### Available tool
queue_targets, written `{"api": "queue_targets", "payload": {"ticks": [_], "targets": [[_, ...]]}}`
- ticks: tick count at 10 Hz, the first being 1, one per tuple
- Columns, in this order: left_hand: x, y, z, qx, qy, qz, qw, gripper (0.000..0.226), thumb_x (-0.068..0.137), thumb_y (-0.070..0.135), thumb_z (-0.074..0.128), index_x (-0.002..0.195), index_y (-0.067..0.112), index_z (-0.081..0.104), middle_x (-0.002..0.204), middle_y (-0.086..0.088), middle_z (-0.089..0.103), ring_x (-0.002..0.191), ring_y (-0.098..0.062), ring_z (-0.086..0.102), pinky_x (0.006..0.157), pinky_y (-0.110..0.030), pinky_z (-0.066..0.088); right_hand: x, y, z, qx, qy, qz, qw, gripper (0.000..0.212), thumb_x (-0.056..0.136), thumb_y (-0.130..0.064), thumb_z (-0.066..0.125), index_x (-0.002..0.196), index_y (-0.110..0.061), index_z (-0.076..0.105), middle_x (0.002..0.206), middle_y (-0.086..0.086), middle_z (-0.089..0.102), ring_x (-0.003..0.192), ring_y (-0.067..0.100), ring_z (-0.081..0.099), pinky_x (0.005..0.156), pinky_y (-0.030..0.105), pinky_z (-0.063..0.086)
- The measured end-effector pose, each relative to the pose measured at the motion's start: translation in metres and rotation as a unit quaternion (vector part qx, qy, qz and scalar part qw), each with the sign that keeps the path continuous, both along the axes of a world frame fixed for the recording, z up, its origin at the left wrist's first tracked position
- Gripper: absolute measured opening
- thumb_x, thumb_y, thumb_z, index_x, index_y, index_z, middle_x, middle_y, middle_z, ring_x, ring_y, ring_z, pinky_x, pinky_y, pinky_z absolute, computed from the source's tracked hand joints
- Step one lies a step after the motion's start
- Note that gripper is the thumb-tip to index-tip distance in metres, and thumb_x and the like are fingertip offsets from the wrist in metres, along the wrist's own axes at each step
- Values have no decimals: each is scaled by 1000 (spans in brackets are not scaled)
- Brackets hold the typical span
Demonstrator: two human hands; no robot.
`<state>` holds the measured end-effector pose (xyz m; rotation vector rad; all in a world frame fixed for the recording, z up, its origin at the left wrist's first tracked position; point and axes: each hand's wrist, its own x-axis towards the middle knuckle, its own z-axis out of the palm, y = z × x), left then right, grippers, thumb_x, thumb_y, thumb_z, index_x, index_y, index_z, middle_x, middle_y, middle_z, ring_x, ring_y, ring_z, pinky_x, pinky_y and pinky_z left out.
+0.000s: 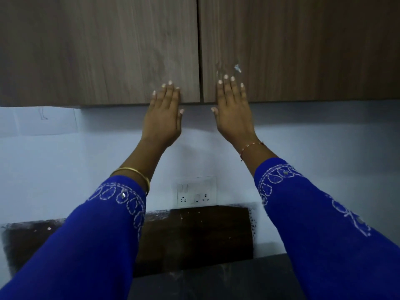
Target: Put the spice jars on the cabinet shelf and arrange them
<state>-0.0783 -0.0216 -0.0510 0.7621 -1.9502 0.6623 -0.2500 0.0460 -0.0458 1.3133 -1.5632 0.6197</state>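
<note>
Brown wood-grain laminate covers the two closed doors of the wall cabinet, the left door (99, 50) and the right door (303, 46), which meet at a narrow dark seam running down the middle. Both hands are raised to the doors' bottom edge, one on each side of that seam. The left hand (164, 118) lies flat and open just left of the seam, fingers straight and together against the lower corner of the left door, thumb hanging below the edge; it holds nothing. The right hand (233, 113) is equally spread just right of the seam, fingertips on the right door, thumb below the edge, also empty. A small pale scuff (237, 68) marks the right door just above those fingertips. The cabinet shelf is hidden behind the shut doors, and no spice jars are in view. Blue embroidered sleeves cover both forearms; a gold bangle (134, 172) circles the left wrist and a thin thread bracelet (251, 147) the right. Below the seam, on the pale wall, sits a white switch-and-socket plate (196, 194), and under it a dark backsplash panel (194, 237).
</note>
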Motion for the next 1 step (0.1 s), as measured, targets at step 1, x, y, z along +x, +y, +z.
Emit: {"api": "queue_targets", "payload": {"ticks": [1], "targets": [[14, 1, -17, -32, 35, 0, 999, 55, 98, 25, 27, 147, 2, 15, 156, -18, 11, 146, -31, 7, 118, -38, -1, 9, 4, -19, -20, -5, 5, 1000, 64, 99, -35, 29, 147, 2, 8, 156, 21, 7, 146, 33, 5, 115, 40, -7]]}}
